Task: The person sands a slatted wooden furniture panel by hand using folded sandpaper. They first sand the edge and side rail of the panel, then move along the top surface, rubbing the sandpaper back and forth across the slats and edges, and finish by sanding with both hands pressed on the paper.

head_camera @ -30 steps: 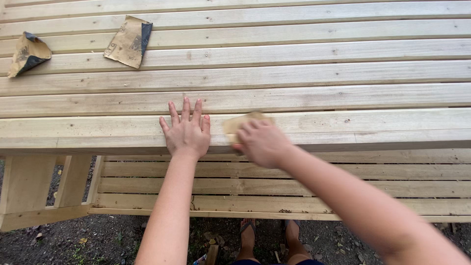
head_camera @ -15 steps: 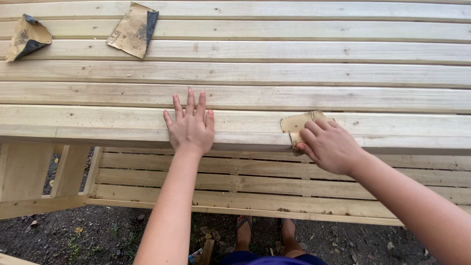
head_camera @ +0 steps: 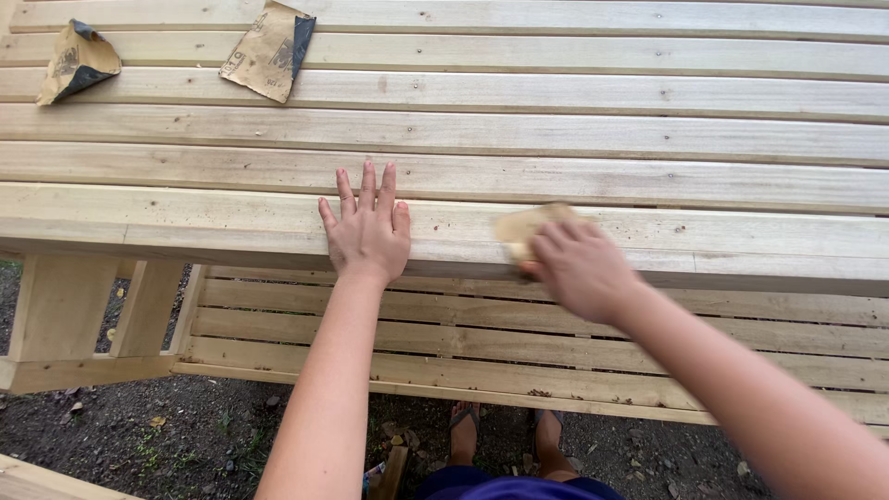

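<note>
Right hand (head_camera: 579, 268), clenched on a sandpaper piece (head_camera: 520, 227), has slid left along the bench's front plank (head_camera: 185, 227); left hand (head_camera: 368, 231) stays flat, fingers spread.

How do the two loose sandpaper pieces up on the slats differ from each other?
The left sandpaper piece is crumpled and folded into a rough wedge; the right sandpaper piece lies flatter, with one edge curled over. The left one looks smaller; the right one looks larger. Both show tan backing and dark grit, and neither hand touches them.
</note>
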